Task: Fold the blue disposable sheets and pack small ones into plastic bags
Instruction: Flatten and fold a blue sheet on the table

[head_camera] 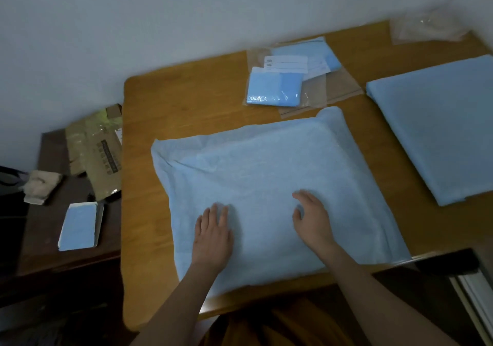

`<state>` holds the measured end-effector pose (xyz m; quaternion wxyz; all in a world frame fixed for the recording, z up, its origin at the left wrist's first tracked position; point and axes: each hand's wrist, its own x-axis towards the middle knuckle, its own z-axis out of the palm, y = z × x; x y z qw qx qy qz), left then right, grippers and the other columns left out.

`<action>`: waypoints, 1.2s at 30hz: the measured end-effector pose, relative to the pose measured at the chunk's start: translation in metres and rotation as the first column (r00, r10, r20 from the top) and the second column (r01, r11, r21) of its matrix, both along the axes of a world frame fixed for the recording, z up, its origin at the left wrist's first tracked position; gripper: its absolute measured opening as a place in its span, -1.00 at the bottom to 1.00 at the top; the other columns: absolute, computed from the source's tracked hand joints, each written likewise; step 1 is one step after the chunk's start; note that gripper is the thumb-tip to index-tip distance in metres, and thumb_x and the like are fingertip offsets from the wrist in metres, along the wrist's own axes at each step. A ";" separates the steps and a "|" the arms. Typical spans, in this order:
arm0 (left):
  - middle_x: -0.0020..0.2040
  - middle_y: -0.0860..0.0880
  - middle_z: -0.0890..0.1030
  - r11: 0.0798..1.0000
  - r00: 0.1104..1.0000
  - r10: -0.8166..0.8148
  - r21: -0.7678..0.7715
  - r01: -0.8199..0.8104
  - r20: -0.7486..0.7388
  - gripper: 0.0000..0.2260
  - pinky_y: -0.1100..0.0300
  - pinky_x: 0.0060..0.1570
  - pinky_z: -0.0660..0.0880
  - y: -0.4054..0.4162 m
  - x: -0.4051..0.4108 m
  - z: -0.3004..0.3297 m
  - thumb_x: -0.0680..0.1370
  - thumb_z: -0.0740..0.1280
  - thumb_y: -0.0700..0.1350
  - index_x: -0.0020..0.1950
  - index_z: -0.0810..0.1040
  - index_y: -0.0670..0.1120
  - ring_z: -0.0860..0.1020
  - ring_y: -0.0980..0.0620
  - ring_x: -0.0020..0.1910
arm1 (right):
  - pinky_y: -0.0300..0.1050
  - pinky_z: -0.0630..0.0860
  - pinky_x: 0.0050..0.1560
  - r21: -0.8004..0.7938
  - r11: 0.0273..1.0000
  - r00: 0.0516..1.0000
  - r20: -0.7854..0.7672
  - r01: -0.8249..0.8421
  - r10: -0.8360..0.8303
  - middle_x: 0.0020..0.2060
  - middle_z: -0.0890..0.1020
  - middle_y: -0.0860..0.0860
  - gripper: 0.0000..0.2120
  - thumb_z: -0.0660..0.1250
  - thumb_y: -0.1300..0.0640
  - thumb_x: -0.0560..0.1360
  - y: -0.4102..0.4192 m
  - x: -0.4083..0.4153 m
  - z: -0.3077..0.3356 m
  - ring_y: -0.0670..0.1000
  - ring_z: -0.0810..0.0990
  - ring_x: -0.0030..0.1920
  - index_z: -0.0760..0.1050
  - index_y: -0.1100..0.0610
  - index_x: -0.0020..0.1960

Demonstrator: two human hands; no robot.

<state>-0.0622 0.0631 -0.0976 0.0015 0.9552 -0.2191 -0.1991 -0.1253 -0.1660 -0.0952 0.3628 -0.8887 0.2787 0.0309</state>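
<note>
While both hands lie flat on it, the sheet [266,185] covers the near middle of the table [186,100], its near edge hanging just past the table's front. The left hand [212,236] presses down at about 7 o'clock on the sheet, fingers straight and grasping nothing; the right hand [313,219] rests at about 5 o'clock, fingers loosely spread, also holding nothing. The sheet's far corners are folded over unevenly. At 3 o'clock, apart from the sheet, lies a neat folded stack [437,129]. At 12 o'clock, just beyond the sheet's far edge, sit bagged packs [274,87] with white labels, on flat clear bags [338,84]. More loose plastic [426,28] lies at 1 o'clock by the wall. Off the table at 9 o'clock, a dark side table [40,239] carries a small pack [80,225], a cardboard box [96,145] and a crumpled cloth [41,185].
</note>
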 end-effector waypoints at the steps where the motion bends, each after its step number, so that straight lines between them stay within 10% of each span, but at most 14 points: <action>1: 0.58 -0.13 -0.04 1.000 1.000 0.017 0.012 -0.017 0.006 -0.47 -0.02 0.50 -0.12 0.006 -0.005 0.001 0.65 0.01 -0.01 0.58 -0.08 -0.07 -0.04 -0.13 0.55 | -0.10 0.24 0.43 -0.008 1.000 1.000 -0.005 0.004 -0.004 0.35 0.49 0.15 -0.64 0.27 0.32 0.52 0.006 -0.009 0.001 0.10 0.39 0.40 0.52 0.22 0.30; 8: 0.49 -0.16 0.11 0.945 0.945 0.326 -0.051 -0.323 0.044 -0.35 -0.03 0.42 0.13 0.059 -0.058 0.004 0.55 0.22 0.02 0.55 0.01 -0.13 0.14 -0.18 0.44 | 0.06 0.12 0.48 -0.154 0.987 0.966 -0.260 -0.044 0.002 0.50 0.23 0.05 -0.71 0.24 0.12 0.57 0.065 -0.074 0.005 0.10 0.11 0.49 0.54 -0.02 0.26; 15: 0.27 -0.31 0.39 0.523 0.564 0.763 -0.209 -0.826 -0.315 -0.42 -0.05 0.27 0.27 0.091 -0.080 0.002 0.49 0.42 0.04 0.29 0.32 -0.33 0.34 -0.29 0.27 | 0.02 0.30 0.37 -0.063 0.992 0.961 -0.250 0.106 -0.118 0.47 0.11 0.12 -0.60 0.25 0.15 0.57 0.098 -0.125 0.014 0.19 0.06 0.47 0.38 0.02 0.40; 24: -0.26 -0.13 0.53 -0.066 0.088 0.608 -0.160 -0.985 -0.789 -0.83 0.12 -0.33 0.48 0.099 -0.078 -0.002 0.57 0.34 -0.11 -0.03 0.49 -0.22 0.48 -0.05 -0.35 | -0.32 0.47 -0.10 0.413 0.858 0.944 -0.253 0.305 -0.214 0.20 0.44 0.00 -0.43 0.30 0.20 0.56 0.111 -0.127 0.012 -0.13 0.48 0.04 0.22 -0.07 0.51; 26: -0.23 -0.13 0.54 -0.135 0.027 0.582 -0.130 -0.982 -0.813 -0.87 0.14 -0.32 0.51 0.100 -0.076 -0.003 0.56 0.35 -0.15 -0.03 0.47 -0.21 0.50 -0.03 -0.34 | -0.19 0.50 0.13 0.509 0.750 0.906 -0.254 0.423 -0.339 0.33 0.39 0.00 -0.46 0.30 0.20 0.56 0.113 -0.122 0.012 -0.09 0.46 0.18 0.26 -0.01 0.50; 32: -0.10 -0.18 0.58 -0.138 0.088 0.723 -0.267 -0.954 -0.686 -0.93 0.03 -0.06 0.55 0.094 -0.079 0.000 0.54 0.32 -0.21 -0.13 0.48 -0.18 0.52 -0.12 -0.20 | 0.02 0.42 0.36 0.555 0.604 0.810 -0.263 0.572 -0.524 0.35 0.46 0.06 -0.57 0.25 0.27 0.58 0.108 -0.115 0.012 0.04 0.49 0.28 0.37 0.17 0.44; 36: -0.11 -0.12 0.53 -0.318 0.036 0.581 -0.267 -0.910 -0.813 -0.95 0.03 -0.09 0.53 0.085 -0.082 0.010 0.55 0.25 -0.20 -0.07 0.47 -0.17 0.51 -0.10 -0.17 | -0.07 0.53 0.21 0.631 0.437 0.719 -0.296 0.641 -0.629 0.21 0.54 0.11 -0.65 0.26 0.31 0.56 0.101 -0.114 0.011 -0.03 0.56 0.08 0.46 0.17 0.33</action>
